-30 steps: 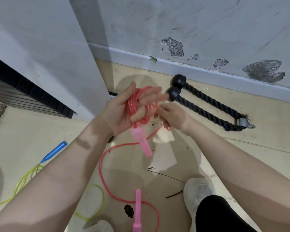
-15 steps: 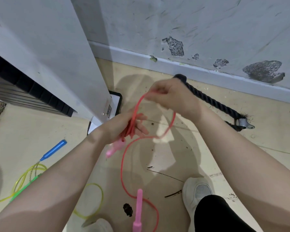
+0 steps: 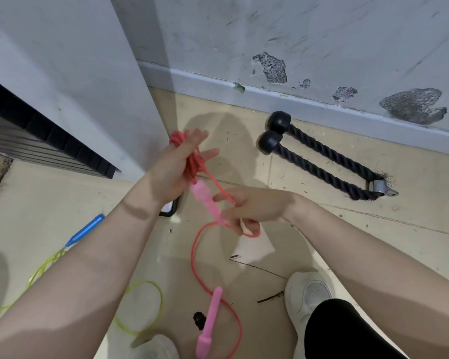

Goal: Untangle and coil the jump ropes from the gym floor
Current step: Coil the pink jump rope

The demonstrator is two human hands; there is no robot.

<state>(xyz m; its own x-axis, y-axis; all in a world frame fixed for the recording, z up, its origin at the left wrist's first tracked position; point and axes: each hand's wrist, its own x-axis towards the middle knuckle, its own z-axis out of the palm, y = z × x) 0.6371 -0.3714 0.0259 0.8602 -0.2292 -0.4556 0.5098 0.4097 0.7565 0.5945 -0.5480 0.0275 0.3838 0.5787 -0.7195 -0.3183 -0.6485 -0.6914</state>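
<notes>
On the floor at far left lies the yellow rope (image 3: 140, 307) with its blue handle (image 3: 84, 230), still uncoiled. The left hand (image 3: 176, 167) carries the red coil (image 3: 192, 161) round its straightened, spread fingers, one pink handle (image 3: 205, 200) dangling. The right hand (image 3: 249, 211) pinches the red cord (image 3: 208, 255); those loops could slide off the uncurled fingers if the cord is tugged, and the trailing handle (image 3: 209, 325) may snag.

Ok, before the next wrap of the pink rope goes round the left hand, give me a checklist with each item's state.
1. Coil sits on left hand: ok, loops round the palm.
2. Right hand holds the free cord: ok, pinched between fingers.
3. Upper pink handle secured: cannot tell, it hangs below the coil.
4. Slack to the floor handle free of knots: ok, one open curve.
5. Pink cord clear of the yellow rope: ok, apart on the floor.
</notes>
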